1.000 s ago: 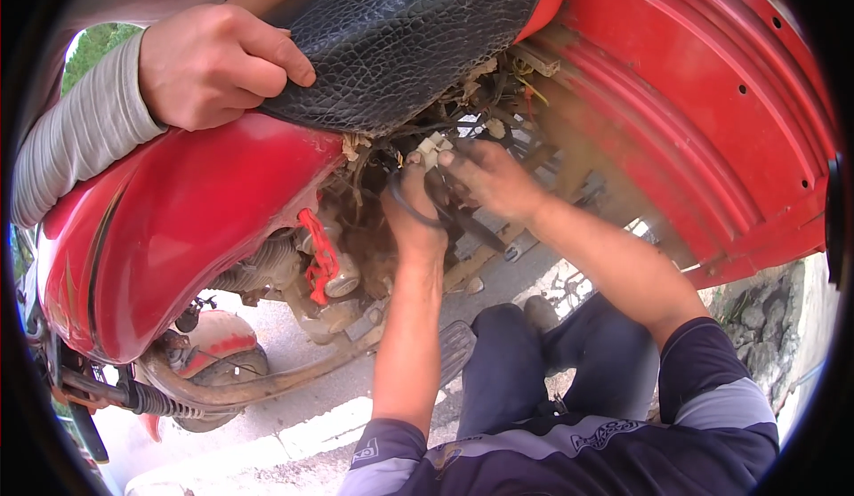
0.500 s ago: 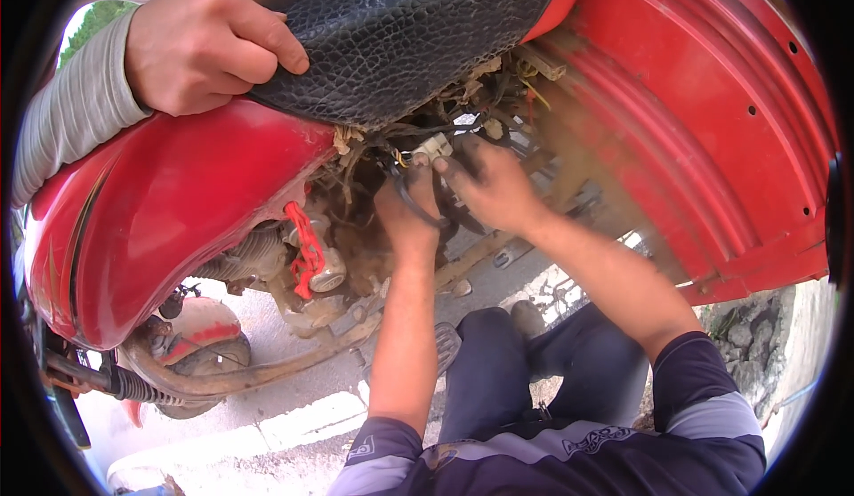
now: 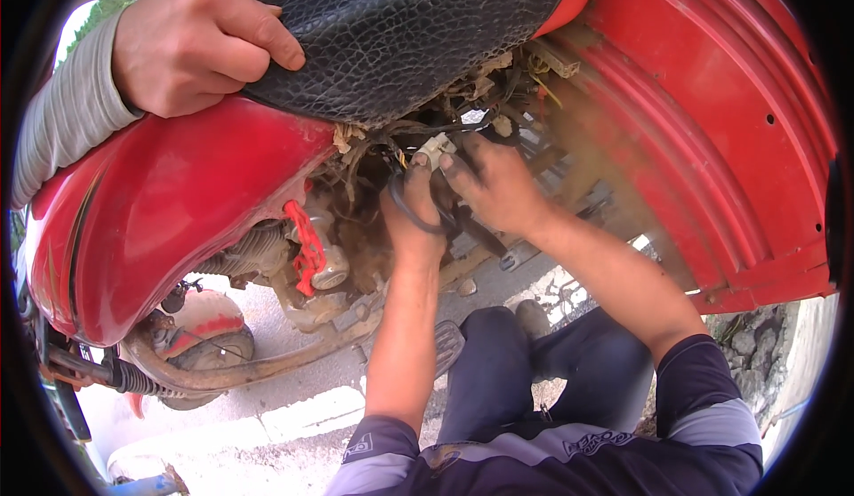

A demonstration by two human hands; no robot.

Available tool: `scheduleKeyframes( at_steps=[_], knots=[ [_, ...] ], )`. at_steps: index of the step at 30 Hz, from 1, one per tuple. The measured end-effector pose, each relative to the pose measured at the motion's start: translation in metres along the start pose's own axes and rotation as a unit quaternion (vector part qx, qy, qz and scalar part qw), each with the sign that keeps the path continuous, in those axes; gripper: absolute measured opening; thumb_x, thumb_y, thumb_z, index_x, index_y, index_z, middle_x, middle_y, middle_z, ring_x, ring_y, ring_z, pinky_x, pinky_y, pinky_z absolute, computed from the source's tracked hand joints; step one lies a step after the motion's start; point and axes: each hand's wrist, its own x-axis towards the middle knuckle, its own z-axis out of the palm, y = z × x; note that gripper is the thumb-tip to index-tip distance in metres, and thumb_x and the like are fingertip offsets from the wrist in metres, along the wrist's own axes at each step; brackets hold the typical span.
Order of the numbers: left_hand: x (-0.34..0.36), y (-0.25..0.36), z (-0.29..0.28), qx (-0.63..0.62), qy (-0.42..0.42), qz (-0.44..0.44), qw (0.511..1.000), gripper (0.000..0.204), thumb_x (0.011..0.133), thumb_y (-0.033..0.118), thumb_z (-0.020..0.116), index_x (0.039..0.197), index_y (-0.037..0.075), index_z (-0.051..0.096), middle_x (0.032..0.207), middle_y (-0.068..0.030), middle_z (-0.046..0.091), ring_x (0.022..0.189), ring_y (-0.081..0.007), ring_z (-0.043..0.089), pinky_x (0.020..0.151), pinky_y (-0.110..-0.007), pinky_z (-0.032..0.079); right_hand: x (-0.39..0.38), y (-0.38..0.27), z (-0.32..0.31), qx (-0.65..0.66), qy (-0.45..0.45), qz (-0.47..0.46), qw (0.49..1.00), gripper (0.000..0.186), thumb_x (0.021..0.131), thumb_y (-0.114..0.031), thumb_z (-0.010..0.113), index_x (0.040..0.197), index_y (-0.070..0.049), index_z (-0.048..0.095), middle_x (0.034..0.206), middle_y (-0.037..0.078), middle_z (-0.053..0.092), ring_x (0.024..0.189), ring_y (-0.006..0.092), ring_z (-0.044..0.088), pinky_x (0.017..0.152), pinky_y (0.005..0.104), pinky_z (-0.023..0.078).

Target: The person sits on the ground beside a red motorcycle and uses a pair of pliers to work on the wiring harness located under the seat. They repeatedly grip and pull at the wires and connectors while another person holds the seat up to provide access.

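Observation:
Below the raised edge of a black textured seat (image 3: 409,42), my two hands meet at a white plastic wiring connector (image 3: 436,148). My left hand (image 3: 412,207) pinches its lower left side, with yellow and dark wires running in beside the fingers. A black cable (image 3: 399,195) loops across the back of that hand. From the right, my right hand (image 3: 495,185) grips the connector's other side between thumb and fingers; part of those fingers is hidden in shadow. Dusty wires and frayed padding hang around both hands.
Another person's hand (image 3: 200,47) in a grey sleeve holds the seat's left edge above the red fuel tank (image 3: 187,202). A red cloth strip (image 3: 307,247) is tied by the engine. The ribbed red metal panel (image 3: 712,113) stands at right. A brown frame tube (image 3: 258,371) curves below.
My hands stay at the connector, which has tilted slightly. The view has shifted a little; the other person's hand still holds the seat.

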Motion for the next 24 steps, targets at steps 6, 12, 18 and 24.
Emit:
scheduleKeyframes(
  at_steps=[6,12,18,24],
  knots=[
    [-0.006,0.006,0.003,0.040,0.017,0.025,0.999,0.030,0.103,0.029,0.066,0.091,0.001,0.067,0.074,-0.0031,0.063,0.061,-0.0119,0.055,0.055,-0.026,0.041,-0.012,-0.015,-0.013,-0.044,-0.065,0.026,0.997,0.054,0.093,-0.038,0.077,0.122,0.004,0.059,0.103,0.027,0.072,0.099,0.0453,0.071,0.083,0.0500,0.056],
    [-0.044,0.032,0.003,0.254,0.086,0.098,0.958,0.036,0.095,0.036,0.078,0.089,0.002,0.067,0.067,-0.0070,0.062,0.062,-0.0199,0.062,0.058,-0.033,0.047,-0.035,-0.058,-0.056,-0.057,-0.133,0.049,0.988,0.045,0.101,-0.043,0.068,0.106,0.002,0.064,0.082,0.022,0.071,0.082,0.0445,0.070,0.075,0.0517,0.054],
    [-0.112,0.069,-0.003,0.498,-0.111,0.407,0.758,0.027,0.076,0.016,0.090,0.093,0.011,0.070,0.092,-0.0082,0.068,0.073,-0.0278,0.068,0.060,-0.040,0.055,-0.080,-0.060,-0.074,0.354,-0.312,0.294,0.831,0.048,0.111,-0.043,0.049,0.112,-0.001,0.072,0.098,0.009,0.073,0.084,0.0206,0.071,0.081,0.0336,0.058],
    [-0.128,0.093,0.005,0.439,-0.388,0.458,0.669,0.028,0.079,0.017,0.072,0.103,0.003,0.069,0.112,-0.0136,0.068,0.098,-0.0266,0.067,0.088,-0.041,0.062,-0.137,-0.058,-0.077,0.562,-0.182,0.374,0.715,0.056,0.101,-0.027,0.069,0.144,0.005,0.053,0.129,0.012,0.068,0.116,0.0233,0.068,0.101,0.0393,0.054]
  ],
)
